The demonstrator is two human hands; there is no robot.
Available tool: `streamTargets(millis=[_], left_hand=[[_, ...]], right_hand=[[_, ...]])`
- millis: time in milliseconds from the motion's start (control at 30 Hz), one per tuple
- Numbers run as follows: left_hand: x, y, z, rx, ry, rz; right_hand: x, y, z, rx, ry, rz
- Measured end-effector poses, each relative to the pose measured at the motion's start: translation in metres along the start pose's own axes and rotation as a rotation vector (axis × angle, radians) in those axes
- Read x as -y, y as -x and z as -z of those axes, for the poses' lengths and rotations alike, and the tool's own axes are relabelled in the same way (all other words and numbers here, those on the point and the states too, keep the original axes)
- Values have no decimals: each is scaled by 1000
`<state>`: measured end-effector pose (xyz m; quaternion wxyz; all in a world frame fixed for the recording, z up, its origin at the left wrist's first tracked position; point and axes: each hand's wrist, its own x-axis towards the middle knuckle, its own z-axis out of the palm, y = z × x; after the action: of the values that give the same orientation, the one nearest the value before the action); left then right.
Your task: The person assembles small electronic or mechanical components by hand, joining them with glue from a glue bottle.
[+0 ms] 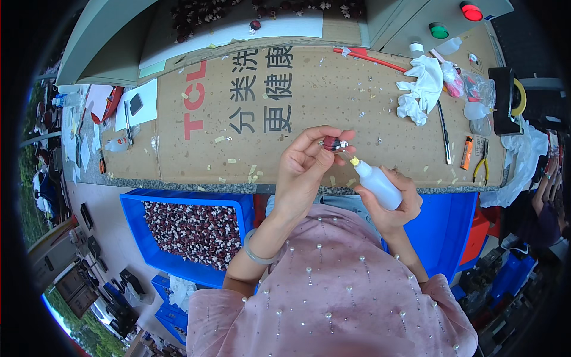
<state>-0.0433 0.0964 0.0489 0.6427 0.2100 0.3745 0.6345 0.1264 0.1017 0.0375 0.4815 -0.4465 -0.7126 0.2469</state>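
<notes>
Between the fingertips of my left hand point(309, 157) is a small round dark-red piece with a silvery-white end point(334, 143). My right hand point(397, 199) is wrapped round a white squeeze bottle point(379, 187), tilted up to the left. Its yellow-collared thin nozzle point(354, 160) points at the small piece; whether the tip touches it I cannot tell. Both hands are above the near edge of a cardboard-covered bench point(333, 107). Below and left, a blue bin point(134, 223) holds many similar dark-red and white pieces point(190, 232).
At the right lie white gloves point(423, 80), a pen point(444, 134), an orange lighter point(467, 153), yellow-handled pliers point(482, 166) and a tape dispenser point(505, 98). More dark pieces point(255, 25) lie on the shelf ahead. Another blue bin point(437, 232) is below right. A phone point(136, 105) lies at left.
</notes>
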Motion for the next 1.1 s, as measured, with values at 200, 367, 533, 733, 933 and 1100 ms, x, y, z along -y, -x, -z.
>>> streamTargets(millis=[200,367,533,733,933,1100], left_hand=[[0,0,1,5,-2,5],[0,0,1,10,4,9],[-1,1,2,16,-19,31],[0,1,3,18,-30,53],[0,2,2,11,-23,68],[1,3,2,14,-24,74]], right_hand=[[-1,-1,-1,-3,9,35],[0,-2,-1,2,-1,37],[2,-9,-2,-4,-13,122],[6,-12,0,30,36,218],[8,-11,0,29,38,215],[7,-11,1,26,25,212]])
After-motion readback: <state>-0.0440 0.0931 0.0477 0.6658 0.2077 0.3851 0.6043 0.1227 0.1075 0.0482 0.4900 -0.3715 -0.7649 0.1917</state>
